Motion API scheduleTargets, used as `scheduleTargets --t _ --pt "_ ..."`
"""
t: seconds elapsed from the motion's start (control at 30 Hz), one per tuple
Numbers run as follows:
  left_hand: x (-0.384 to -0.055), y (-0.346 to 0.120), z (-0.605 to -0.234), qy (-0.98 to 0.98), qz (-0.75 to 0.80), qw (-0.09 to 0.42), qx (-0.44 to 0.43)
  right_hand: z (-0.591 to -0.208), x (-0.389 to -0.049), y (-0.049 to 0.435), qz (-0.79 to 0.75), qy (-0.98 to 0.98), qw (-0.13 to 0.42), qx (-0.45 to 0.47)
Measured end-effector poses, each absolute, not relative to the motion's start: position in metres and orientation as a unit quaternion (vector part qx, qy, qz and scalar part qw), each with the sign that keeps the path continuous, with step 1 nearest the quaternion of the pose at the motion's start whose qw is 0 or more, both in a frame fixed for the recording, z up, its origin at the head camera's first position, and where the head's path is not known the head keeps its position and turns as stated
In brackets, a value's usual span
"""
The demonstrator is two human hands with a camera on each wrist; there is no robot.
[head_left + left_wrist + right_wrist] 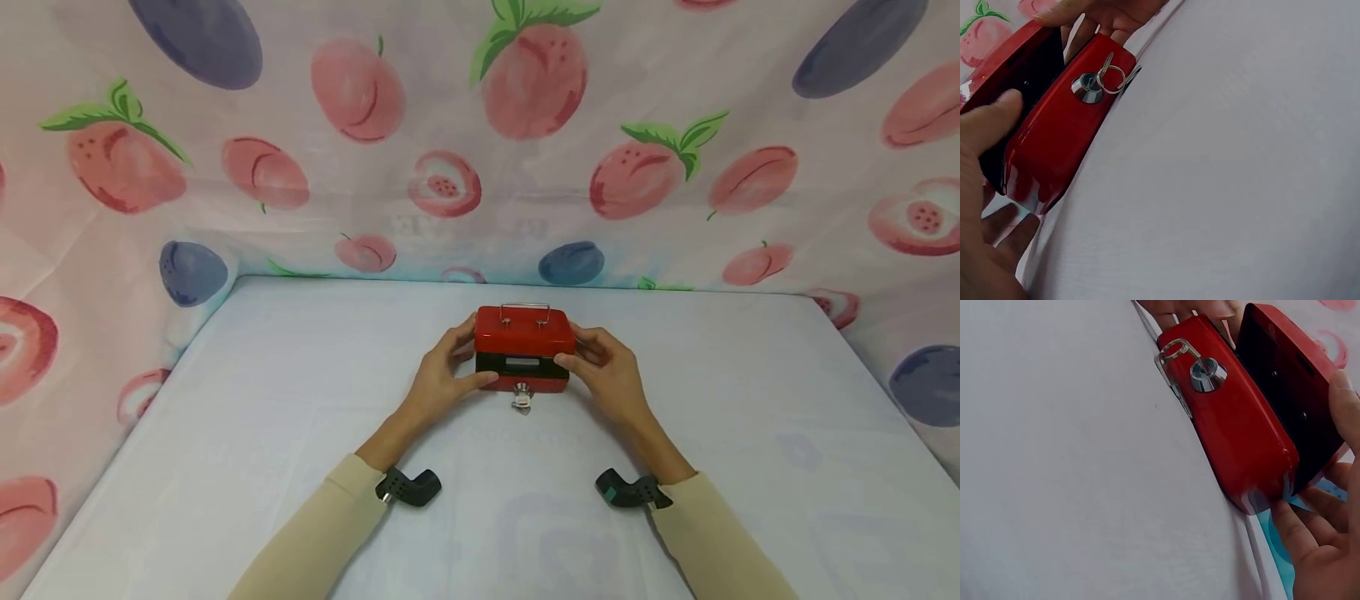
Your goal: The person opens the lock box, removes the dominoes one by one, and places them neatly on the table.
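Note:
A small red cash box [525,337] stands on the white table, its wire handle [525,307] on top. Its lid [1300,353] is raised partway, showing a dark gap at the front. A key on a ring [1111,80] sits in the round metal lock [1208,376] on the front face. My left hand [442,375] holds the box's left end, thumb at the front opening and fingers along the side. At the other end my right hand [611,375] grips the lid with the thumb at its front edge, fingers by the side. The inside is too dark to make out.
White cloth covers the table [300,350]. Behind and beside it hangs a fruit-printed curtain [450,100]. Black wrist cameras [408,487] are strapped over the beige sleeves [315,529].

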State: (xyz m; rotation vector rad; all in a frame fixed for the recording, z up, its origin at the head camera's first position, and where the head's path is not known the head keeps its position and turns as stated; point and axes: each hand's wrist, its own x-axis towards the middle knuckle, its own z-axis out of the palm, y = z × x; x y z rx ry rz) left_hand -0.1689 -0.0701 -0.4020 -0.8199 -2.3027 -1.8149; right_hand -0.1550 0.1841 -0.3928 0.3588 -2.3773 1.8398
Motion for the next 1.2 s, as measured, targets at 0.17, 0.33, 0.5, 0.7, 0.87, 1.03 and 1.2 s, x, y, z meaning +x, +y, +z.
scheduleTargets --t 0.17,0.33,0.5,0.7,0.87,1.03,1.2 --pt "-0.169 -0.071 -0.4 -0.751 -0.604 0.079 -0.255 -0.405 -0.161 0.187 0.601 -0.788 0.079 0.105" --pt "-0.17 -0.071 -0.399 -0.746 -0.611 0.089 -0.248 -0.416 -0.167 0.189 0.591 -0.795 0.092 0.099" --pt "-0.172 -0.069 -0.399 -0.741 -0.62 0.103 -0.238 -0.416 -0.167 0.189 0.574 -0.806 0.111 0.097" --pt "-0.173 -0.064 -0.397 -0.734 -0.634 0.108 -0.218 -0.416 -0.166 0.189 0.572 -0.807 0.121 0.086" --pt "-0.175 -0.063 -0.396 -0.743 -0.627 0.113 -0.207 -0.414 -0.168 0.188 0.566 -0.809 0.136 0.086" --pt "-0.177 -0.064 -0.398 -0.736 -0.63 0.116 -0.22 -0.411 -0.17 0.185 0.553 -0.818 0.144 0.064" --pt "-0.177 -0.065 -0.398 -0.729 -0.638 0.099 -0.225 -0.406 -0.174 0.183 0.534 -0.83 0.156 0.038"
